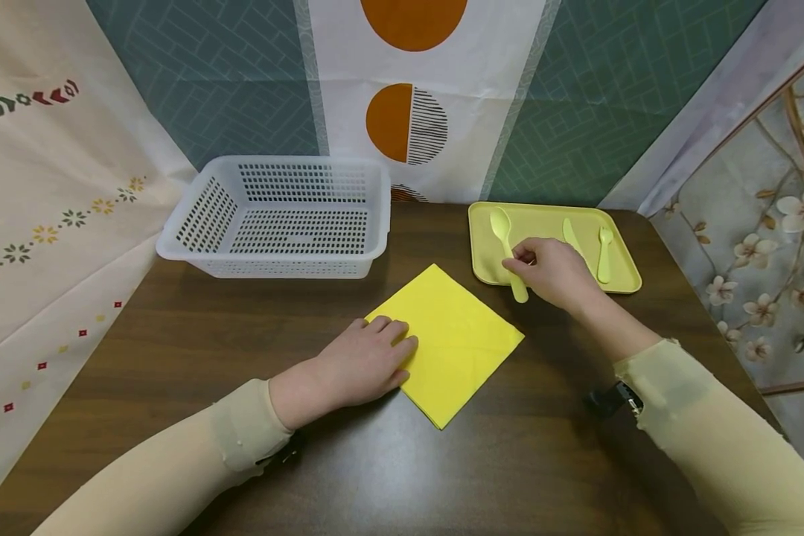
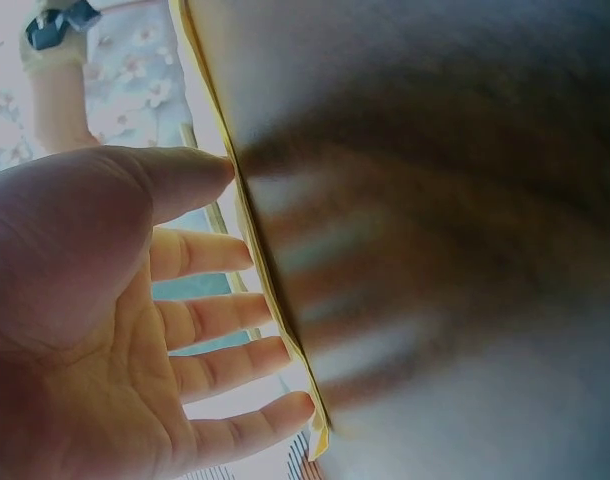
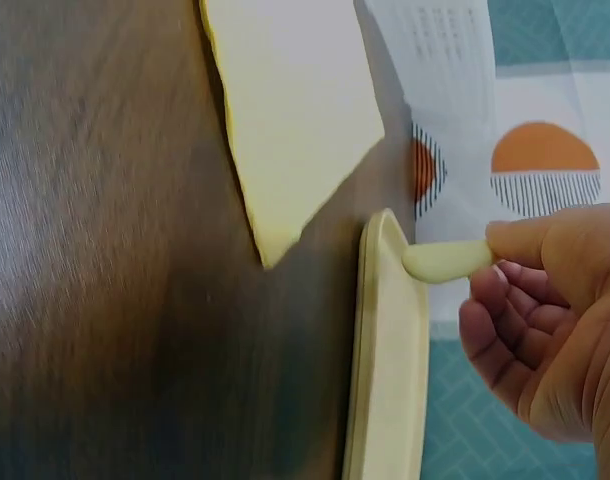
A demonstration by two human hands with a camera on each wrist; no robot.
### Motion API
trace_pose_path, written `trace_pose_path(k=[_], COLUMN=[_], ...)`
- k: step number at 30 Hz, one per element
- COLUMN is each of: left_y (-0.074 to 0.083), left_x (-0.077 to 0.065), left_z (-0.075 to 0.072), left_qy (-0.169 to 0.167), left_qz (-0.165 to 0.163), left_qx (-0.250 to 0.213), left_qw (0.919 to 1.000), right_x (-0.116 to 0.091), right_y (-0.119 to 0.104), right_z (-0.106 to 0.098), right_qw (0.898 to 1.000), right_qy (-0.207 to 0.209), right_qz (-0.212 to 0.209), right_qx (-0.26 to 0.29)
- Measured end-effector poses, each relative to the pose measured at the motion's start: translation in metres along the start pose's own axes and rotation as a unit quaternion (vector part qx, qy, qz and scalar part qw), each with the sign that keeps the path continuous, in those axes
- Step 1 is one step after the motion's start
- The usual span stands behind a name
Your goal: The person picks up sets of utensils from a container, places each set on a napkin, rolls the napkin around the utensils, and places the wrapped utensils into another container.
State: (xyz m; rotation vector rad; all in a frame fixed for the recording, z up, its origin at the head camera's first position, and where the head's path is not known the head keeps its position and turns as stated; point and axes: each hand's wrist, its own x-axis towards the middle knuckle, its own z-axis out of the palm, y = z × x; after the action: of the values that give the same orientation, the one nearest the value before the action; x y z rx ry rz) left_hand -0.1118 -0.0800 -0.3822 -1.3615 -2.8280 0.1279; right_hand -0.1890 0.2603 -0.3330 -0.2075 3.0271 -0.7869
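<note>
A yellow square napkin (image 1: 461, 336), apparently folded, lies turned cornerwise on the dark wooden table. My left hand (image 1: 362, 365) rests on its left side; in the left wrist view the fingertips touch the napkin, and the fingers are mostly straight. Over the left part of a pale yellow tray (image 1: 543, 222), my right hand (image 1: 554, 272) pinches a yellow spoon (image 1: 501, 223) by its handle. The spoon's bowl points to the back and its handle end sticks out past the tray's front edge. On the tray lie a yellow knife (image 1: 569, 231), partly hidden by the right hand, and a yellow fork (image 1: 604, 254).
A white perforated plastic basket (image 1: 288, 269) stands at the back left of the table (image 1: 254, 320). Patterned cloths hang behind and along both sides. The tray is at the back right, beside the floral cloth (image 1: 770, 298).
</note>
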Motion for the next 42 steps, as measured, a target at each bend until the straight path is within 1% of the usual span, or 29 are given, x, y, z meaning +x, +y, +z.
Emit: trace_pose_path(k=[4, 8, 12, 16, 21, 29, 34, 38, 42], left_y=[0.001, 0.001, 0.001, 0.001, 0.002, 0.001, 0.001, 0.001, 0.002], left_x=[0.000, -0.001, -0.002, -0.001, -0.001, -0.001, -0.001, -0.001, 0.000], left_z=[0.000, 0.000, 0.001, 0.001, 0.001, 0.002, 0.001, 0.001, 0.001], left_qy=[-0.003, 0.001, 0.009, 0.007, 0.002, 0.008, 0.009, 0.006, -0.007], left_qz=[-0.002, -0.001, 0.002, 0.001, -0.001, 0.000, 0.000, -0.001, -0.005], left_qx=[0.000, 0.000, 0.003, 0.004, 0.006, 0.008, 0.005, 0.006, 0.003], left_qw=[1.0000, 1.0000, 0.9999, 1.0000, 1.0000, 0.9999, 0.9999, 1.0000, 1.0000], right_x=[-0.003, -0.008, -0.011, -0.013, -0.012, -0.012, -0.010, -0.007, -0.003], right_y=[-0.010, -0.021, -0.032, -0.039, -0.044, -0.051, -0.054, -0.055, -0.054], right_z=[0.007, 0.015, 0.022, 0.029, 0.039, 0.054, 0.061, 0.066, 0.071], right_qw=[1.000, 0.997, 0.991, 0.985, 0.975, 0.959, 0.951, 0.948, 0.946], right_qy=[-0.026, -0.064, -0.102, -0.134, -0.171, -0.201, -0.213, -0.218, -0.218], right_qz=[-0.006, -0.012, -0.020, -0.027, -0.015, -0.007, 0.010, 0.032, 0.051], right_qx=[0.015, 0.046, 0.081, 0.103, 0.144, 0.198, 0.222, 0.229, 0.235])
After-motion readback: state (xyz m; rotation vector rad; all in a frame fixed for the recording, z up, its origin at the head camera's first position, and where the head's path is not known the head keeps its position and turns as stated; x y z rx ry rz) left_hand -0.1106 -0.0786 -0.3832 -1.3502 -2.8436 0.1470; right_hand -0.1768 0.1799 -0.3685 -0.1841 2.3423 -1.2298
